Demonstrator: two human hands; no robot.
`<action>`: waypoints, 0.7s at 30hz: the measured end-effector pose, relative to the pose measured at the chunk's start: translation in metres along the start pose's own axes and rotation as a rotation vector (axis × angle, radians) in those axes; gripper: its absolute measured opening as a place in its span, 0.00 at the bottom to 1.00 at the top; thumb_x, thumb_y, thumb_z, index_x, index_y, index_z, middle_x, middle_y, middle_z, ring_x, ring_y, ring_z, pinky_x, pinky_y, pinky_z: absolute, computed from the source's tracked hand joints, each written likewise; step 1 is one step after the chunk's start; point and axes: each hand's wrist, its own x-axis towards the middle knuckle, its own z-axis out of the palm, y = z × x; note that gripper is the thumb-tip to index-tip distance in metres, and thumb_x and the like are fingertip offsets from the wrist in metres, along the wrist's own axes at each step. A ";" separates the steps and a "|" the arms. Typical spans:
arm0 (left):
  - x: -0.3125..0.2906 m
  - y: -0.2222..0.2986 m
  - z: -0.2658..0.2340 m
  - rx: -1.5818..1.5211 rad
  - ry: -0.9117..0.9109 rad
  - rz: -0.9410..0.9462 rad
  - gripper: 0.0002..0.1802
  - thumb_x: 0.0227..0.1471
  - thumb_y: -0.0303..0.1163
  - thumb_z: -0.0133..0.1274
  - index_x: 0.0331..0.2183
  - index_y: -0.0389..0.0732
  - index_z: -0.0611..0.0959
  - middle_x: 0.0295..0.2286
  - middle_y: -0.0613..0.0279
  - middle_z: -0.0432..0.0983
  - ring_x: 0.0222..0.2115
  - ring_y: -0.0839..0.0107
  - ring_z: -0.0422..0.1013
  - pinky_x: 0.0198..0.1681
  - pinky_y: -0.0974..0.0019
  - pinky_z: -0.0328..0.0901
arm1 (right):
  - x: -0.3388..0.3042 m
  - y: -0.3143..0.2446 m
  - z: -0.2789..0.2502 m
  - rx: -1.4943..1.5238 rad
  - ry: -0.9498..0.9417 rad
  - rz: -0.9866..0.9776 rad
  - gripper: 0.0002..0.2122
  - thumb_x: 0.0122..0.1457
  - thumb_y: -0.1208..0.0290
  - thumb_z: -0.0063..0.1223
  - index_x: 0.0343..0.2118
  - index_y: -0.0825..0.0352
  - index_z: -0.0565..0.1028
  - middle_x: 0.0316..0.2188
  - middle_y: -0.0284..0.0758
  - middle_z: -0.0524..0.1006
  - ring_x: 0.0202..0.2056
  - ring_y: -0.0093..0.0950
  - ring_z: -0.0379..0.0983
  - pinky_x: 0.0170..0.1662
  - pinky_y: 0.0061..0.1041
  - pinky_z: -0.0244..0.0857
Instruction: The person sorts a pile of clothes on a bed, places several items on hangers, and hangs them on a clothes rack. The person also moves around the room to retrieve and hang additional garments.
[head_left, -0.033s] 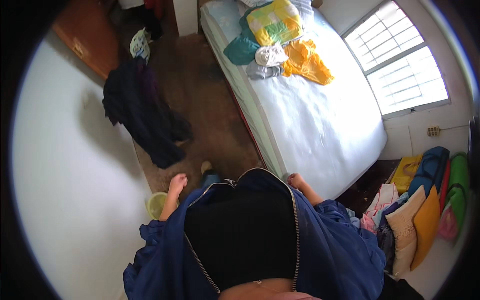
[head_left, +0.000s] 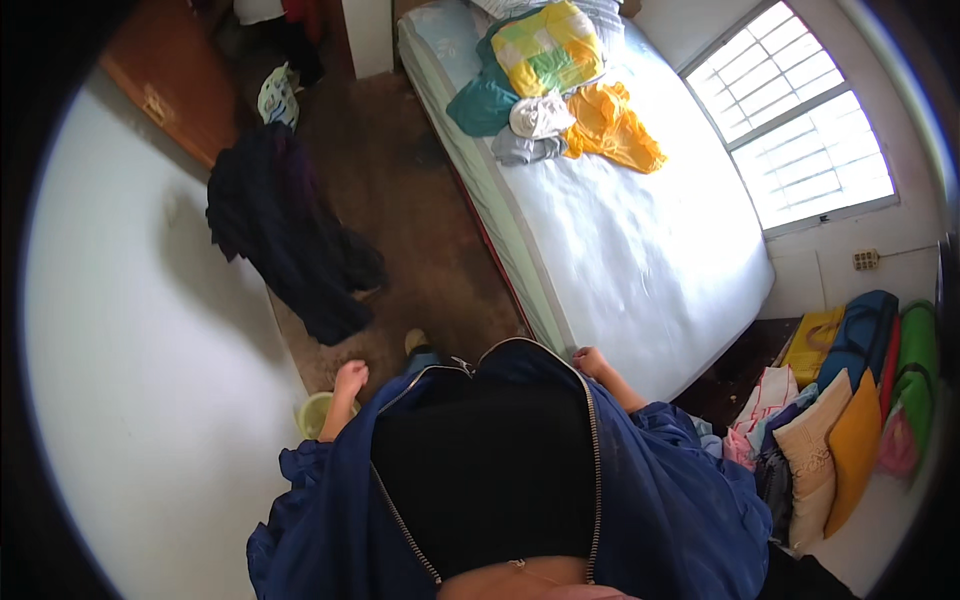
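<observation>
My left hand [head_left: 350, 379] hangs low with its fingers curled and nothing showing in it. A pale green bin [head_left: 314, 413] stands on the floor beside that forearm, partly hidden by it. My right hand [head_left: 590, 361] is also curled, close to the near edge of the bare white mattress [head_left: 650, 270], and I see nothing in it; whether it touches the mattress I cannot tell. Toward the far end of the bed lie a yellow-green checked bundle [head_left: 550, 50], a teal cloth [head_left: 482, 105], a white bundle [head_left: 541, 117], grey folded cloth [head_left: 528, 148] and a crumpled orange cloth [head_left: 615, 130].
Dark clothes [head_left: 290, 240] hang by the left wall near a brown door [head_left: 165, 80]. A patterned bag [head_left: 279, 97] and a partly visible person [head_left: 285, 35] are farther back. Cushions [head_left: 852, 455], bags [head_left: 858, 335] and a green roll [head_left: 914, 350] crowd the right side, below a barred window [head_left: 800, 120].
My left hand sits slightly lower and farther left. The view has shifted a little; the right hand stays by the mattress edge.
</observation>
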 end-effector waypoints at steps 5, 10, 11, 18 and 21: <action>0.034 -0.078 -0.097 -0.024 0.021 -0.261 0.08 0.47 0.28 0.45 0.32 0.37 0.76 0.18 0.62 0.71 0.15 0.74 0.65 0.15 0.72 0.58 | 0.032 -0.078 0.015 0.308 0.044 -0.259 0.07 0.48 0.74 0.49 0.30 0.71 0.73 0.19 0.32 0.72 0.21 0.21 0.69 0.26 0.20 0.64; 0.056 -0.006 -0.122 -0.014 0.088 -0.344 0.09 0.48 0.30 0.46 0.33 0.40 0.76 0.21 0.63 0.72 0.17 0.79 0.65 0.15 0.76 0.57 | 0.037 -0.182 -0.013 0.386 -0.024 -0.296 0.08 0.51 0.75 0.46 0.33 0.72 0.70 0.21 0.32 0.72 0.20 0.21 0.69 0.24 0.21 0.64; 0.076 0.008 -0.122 0.003 0.060 -0.347 0.09 0.48 0.30 0.46 0.34 0.40 0.76 0.22 0.63 0.73 0.17 0.79 0.66 0.15 0.77 0.56 | 0.045 -0.190 -0.019 0.425 -0.076 -0.245 0.08 0.51 0.75 0.46 0.34 0.72 0.70 0.22 0.32 0.72 0.20 0.22 0.69 0.24 0.21 0.64; 0.212 0.076 -0.084 -0.204 -0.113 -0.234 0.15 0.48 0.29 0.48 0.40 0.36 0.73 0.26 0.62 0.73 0.22 0.79 0.67 0.21 0.77 0.61 | 0.196 -0.202 -0.091 0.755 -0.074 -0.018 0.14 0.50 0.71 0.50 0.39 0.71 0.68 0.24 0.35 0.73 0.22 0.25 0.71 0.21 0.23 0.65; 0.246 0.119 -0.063 -0.298 -0.162 -0.236 0.13 0.49 0.27 0.47 0.39 0.35 0.73 0.24 0.63 0.72 0.21 0.79 0.66 0.22 0.77 0.61 | 0.254 -0.252 -0.147 0.832 0.161 -0.058 0.19 0.50 0.65 0.52 0.42 0.72 0.66 0.22 0.35 0.72 0.19 0.24 0.69 0.19 0.22 0.62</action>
